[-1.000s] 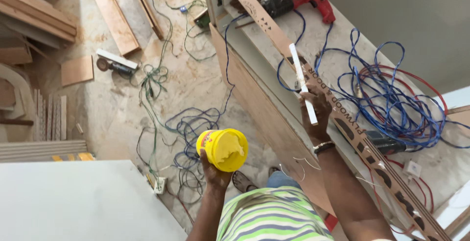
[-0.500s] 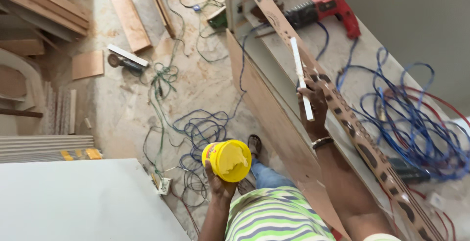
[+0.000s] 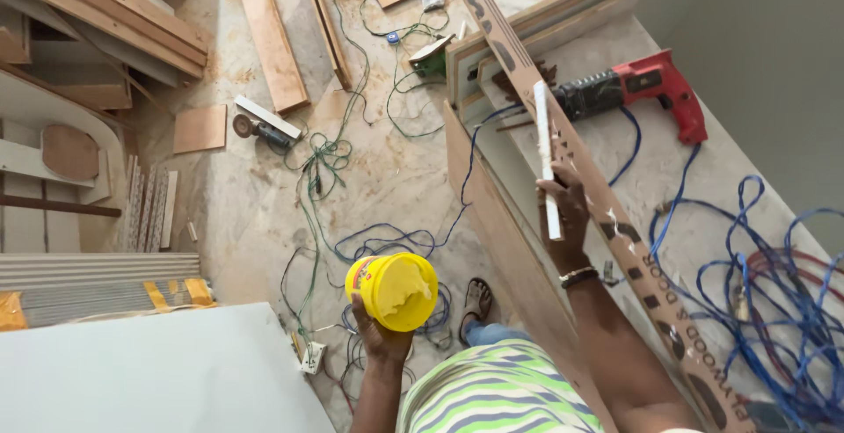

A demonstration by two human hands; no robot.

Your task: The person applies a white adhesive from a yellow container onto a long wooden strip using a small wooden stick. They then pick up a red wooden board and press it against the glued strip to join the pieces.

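The left hand [image 3: 380, 334] holds a yellow tub [image 3: 392, 290] from below, fingers closed around its base; the open top shows pale yellow paste inside. The tub sits out over the floor [image 3: 387, 178], not resting on anything.

The right hand [image 3: 564, 213] is closed around the lower part of a thin white strip [image 3: 544, 156], which stands up and away from the fingers along a long wooden plank [image 3: 580, 178]. The hand rests against the plank. A bracelet [image 3: 578, 276] sits on the wrist below the fingers.

Beyond the tip of the white strip, a red drill [image 3: 633, 90] lies on the surface [image 3: 703, 196]. To the right of the right fingers, blue cable [image 3: 774, 266] lies in loose coils on that surface.

Below and between the two hands, the floor carries tangled green and blue wires [image 3: 325, 165] and a sandalled foot [image 3: 476, 301]. Further off, beyond the left fingers, boards [image 3: 268, 33] and a small power tool [image 3: 259, 125] lie on the floor. A white panel [image 3: 149, 371] sits just left of the left forearm.
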